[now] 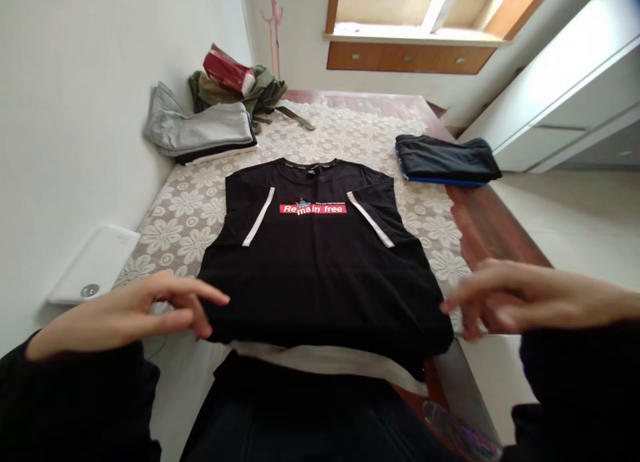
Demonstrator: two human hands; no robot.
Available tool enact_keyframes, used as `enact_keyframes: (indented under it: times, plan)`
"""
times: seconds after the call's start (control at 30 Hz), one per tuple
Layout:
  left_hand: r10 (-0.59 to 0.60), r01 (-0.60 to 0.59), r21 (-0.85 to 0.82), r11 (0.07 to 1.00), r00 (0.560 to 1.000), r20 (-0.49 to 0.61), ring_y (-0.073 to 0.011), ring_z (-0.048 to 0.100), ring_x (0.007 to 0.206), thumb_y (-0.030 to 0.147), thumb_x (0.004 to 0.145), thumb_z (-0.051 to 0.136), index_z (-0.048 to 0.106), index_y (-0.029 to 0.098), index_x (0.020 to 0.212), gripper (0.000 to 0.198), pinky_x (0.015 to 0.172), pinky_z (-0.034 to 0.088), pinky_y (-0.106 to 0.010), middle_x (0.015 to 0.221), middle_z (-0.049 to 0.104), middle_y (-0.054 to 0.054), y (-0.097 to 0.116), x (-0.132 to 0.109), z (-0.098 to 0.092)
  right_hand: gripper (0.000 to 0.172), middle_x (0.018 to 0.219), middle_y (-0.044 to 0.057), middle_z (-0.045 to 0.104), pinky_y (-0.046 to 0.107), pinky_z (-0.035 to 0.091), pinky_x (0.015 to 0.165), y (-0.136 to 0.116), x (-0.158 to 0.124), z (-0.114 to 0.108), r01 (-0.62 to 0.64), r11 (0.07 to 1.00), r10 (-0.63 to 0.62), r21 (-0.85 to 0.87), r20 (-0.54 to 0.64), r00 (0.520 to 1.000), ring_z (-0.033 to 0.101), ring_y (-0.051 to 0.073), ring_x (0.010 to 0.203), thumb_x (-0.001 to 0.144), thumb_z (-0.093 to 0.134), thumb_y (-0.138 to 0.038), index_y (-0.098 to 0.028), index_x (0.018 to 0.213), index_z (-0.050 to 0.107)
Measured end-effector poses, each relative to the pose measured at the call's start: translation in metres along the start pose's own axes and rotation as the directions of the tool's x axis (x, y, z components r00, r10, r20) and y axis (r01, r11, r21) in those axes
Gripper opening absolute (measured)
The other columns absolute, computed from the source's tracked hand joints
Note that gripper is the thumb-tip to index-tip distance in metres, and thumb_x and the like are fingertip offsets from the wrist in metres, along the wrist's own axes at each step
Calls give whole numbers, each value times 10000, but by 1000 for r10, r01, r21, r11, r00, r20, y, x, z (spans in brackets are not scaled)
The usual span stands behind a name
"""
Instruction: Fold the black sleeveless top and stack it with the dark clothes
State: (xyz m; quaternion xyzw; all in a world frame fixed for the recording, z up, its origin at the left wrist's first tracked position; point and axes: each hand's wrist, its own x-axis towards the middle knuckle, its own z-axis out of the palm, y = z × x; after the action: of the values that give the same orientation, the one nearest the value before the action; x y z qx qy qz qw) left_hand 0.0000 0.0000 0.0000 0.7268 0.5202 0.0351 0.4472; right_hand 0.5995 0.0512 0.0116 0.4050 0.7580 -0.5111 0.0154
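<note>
A black T-shirt (315, 269) lies spread on the table, collar away from me and sleeves folded inward over the front. White stripes edge both sleeves, and a red "Remain free" print crosses the chest. Its hem hangs near my body, with a white band beneath it. Over the lower left edge of the shirt hovers my left hand (145, 309), fingers apart and holding nothing. At the lower right edge, my right hand (520, 299) has loosely bent, spread fingers, with the index fingertip close to the fabric; whether it touches, I cannot tell.
A lace tablecloth (335, 125) covers the wooden table. Folded grey trousers (205, 129) top a pile at the back left, beside a green bag (270, 89) and red package (227, 69). Folded dark clothes (445, 159) lie back right. A white box (95, 265) is at left.
</note>
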Motion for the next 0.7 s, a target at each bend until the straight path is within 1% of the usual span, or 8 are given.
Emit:
enact_keyframes:
  times: [0.03,0.1,0.2,0.27,0.33,0.4,0.57,0.7]
  plan:
    - [-34,36,-65,997,999,37,-261,815,933,683,952,617,810,451,1283,448,827,660,-358,1007,859,-15,3,25,-9,530,942,116,819,392,660,706,6,28,-10,2,998,-3,70,3,1000,784,277,832,994,670,-737,-316,1273,827]
    - [10,-17,-75,997,996,-87,-281,801,1101,655,956,612,789,346,1336,520,933,655,-361,1195,845,-51,3,79,-26,588,986,128,811,392,649,762,20,86,-33,8,999,3,44,-252,968,771,274,877,1005,647,-712,-210,1279,786]
    - [1,70,172,983,925,-381,-283,764,1209,518,954,617,769,259,1335,486,1084,600,-372,1353,796,-70,-9,153,-49,466,1010,125,789,406,629,816,47,167,-69,-131,972,-7,-196,-579,815,733,260,833,1001,626,-521,-153,1251,766]
    - [-56,211,228,951,837,-544,-295,753,1225,415,966,603,744,198,1348,461,1124,577,-386,1378,775,-119,-22,194,-64,384,1168,157,773,422,602,992,63,207,-89,-320,889,-28,-327,-737,676,735,285,1006,991,610,-365,-137,1259,763]
    - [-83,293,229,928,762,-642,-339,720,1280,364,996,567,707,133,1376,466,1169,544,-445,1398,741,-197,-34,226,-77,379,1306,200,727,460,538,1124,75,235,-103,-421,835,-48,-354,-809,586,682,341,1214,987,612,-327,-121,1271,757]
    - [-92,341,220,914,701,-707,-384,690,1308,360,1017,552,693,99,1369,460,1177,525,-497,1393,713,-250,-43,248,-87,370,1339,234,699,523,505,1155,84,252,-111,-459,818,-48,-346,-837,545,623,401,1299,998,608,-353,-113,1235,759]
    - [-96,402,179,898,577,-811,-381,687,1255,361,1026,556,741,163,1162,304,1083,548,-466,1308,717,-212,-60,272,-91,287,1195,226,717,535,534,1055,102,270,-117,-499,799,-77,-335,-880,468,640,409,1168,1018,545,-358,-143,1065,730]
    - [-107,390,137,911,542,-834,-324,729,1142,378,1035,565,702,224,1036,206,950,553,-390,1169,771,-126,-69,277,-89,151,1072,170,720,467,540,978,116,272,-117,-472,813,-126,-340,-896,427,663,355,1072,998,545,-326,-215,933,624]
